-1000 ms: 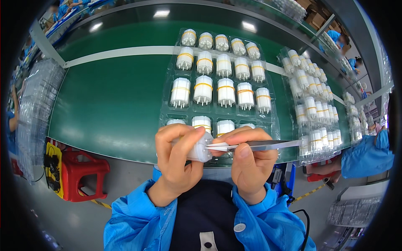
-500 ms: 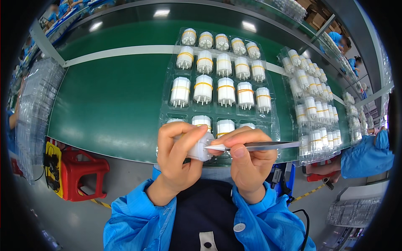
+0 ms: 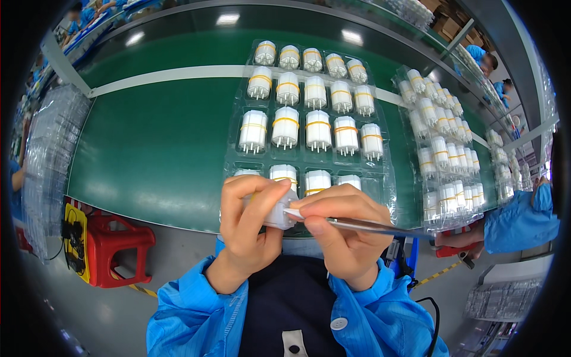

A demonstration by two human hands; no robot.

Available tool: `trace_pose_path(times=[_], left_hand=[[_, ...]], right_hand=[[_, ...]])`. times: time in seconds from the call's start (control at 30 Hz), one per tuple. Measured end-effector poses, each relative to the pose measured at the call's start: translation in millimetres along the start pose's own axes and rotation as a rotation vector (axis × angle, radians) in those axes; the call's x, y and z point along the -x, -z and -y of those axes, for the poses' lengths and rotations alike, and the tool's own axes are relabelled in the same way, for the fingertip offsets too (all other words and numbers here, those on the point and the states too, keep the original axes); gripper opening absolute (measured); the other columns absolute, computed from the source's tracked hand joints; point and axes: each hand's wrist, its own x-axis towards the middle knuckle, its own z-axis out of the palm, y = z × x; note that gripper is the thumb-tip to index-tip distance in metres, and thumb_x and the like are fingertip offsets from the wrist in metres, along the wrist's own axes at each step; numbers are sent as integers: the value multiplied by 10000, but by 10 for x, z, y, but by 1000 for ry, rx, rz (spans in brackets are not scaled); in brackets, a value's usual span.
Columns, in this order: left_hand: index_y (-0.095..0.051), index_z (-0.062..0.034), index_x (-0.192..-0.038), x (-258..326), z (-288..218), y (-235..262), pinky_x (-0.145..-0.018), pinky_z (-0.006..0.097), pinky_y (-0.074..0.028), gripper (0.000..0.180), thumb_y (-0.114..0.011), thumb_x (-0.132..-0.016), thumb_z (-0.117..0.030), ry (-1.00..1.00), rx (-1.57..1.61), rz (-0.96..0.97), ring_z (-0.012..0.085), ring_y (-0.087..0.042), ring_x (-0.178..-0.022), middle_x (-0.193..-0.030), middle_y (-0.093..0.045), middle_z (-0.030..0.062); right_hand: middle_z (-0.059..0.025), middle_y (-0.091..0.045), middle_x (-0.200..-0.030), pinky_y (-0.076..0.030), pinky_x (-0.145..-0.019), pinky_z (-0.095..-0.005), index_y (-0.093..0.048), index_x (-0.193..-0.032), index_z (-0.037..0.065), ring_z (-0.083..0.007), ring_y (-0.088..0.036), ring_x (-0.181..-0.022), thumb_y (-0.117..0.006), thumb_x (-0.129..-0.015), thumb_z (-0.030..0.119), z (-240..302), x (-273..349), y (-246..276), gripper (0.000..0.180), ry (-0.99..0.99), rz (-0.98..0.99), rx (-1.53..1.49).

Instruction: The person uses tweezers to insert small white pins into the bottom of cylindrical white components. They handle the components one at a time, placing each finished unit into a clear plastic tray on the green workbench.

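Note:
My left hand (image 3: pixel 241 238) is closed around a whitish, rounded plastic housing (image 3: pixel 277 215), its end turned toward my right hand. Pinched between the thumb and fingers of my right hand (image 3: pixel 351 232) is a pair of metal tweezers (image 3: pixel 380 228) with a white pointed tip. That tip meets the end face of the housing, though the exact contact is too small to make out. Just beyond both hands lies a clear plastic tray (image 3: pixel 388 172). It carries rows of white cylindrical units (image 3: pixel 287 126) with pins and yellow bands; my fingers partly cover its nearest row.
The tray rests on a green work surface (image 3: pixel 148 143). To the right are more loaded trays (image 3: pixel 455 175) and a person's blue sleeve (image 3: pixel 517 223). Stacked clear trays (image 3: pixel 56 160) stand at the left, near a red stool (image 3: pixel 122 250) on the floor.
My right hand has turned a little, so the tweezers' rear end points lower. Their tip has shifted slightly left along with the housing. The left hand keeps its hold.

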Motion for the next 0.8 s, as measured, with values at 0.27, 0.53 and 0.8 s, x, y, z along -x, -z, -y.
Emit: trace_pose_path(times=[0.27, 0.53, 0.8], left_hand=[[-657, -12, -1149, -65, -53, 48, -741, 330, -488, 543, -662, -626, 133, 83, 87, 16, 264, -583, -888, -1016, -569, 135], [-657, -14, -1148, -73, -57, 64, -736, 320, -496, 545, -668, -627, 146, 58, 88, 23, 259, -589, -892, -1019, -563, 138], [-661, -10, -1139, -65, -39, 51, -729, 317, -500, 540, -667, -623, 151, 40, 73, 24, 258, -589, -891, -1023, -560, 140]], right_hand=[[-178, -693, -956, -536, -765, -304, -671, -1000, -68, -201, -664, -852, -648, -875, -9, -129, 36, 53, 141, -58, -110, -390], [-182, -691, -955, -538, -758, -298, -660, -991, -76, -195, -665, -870, -636, -908, 17, -135, 51, 43, 127, -116, -95, -382], [-175, -688, -926, -552, -721, -276, -644, -1002, -86, -182, -679, -838, -604, -932, 14, -149, 39, 23, 128, -129, -94, -397]])
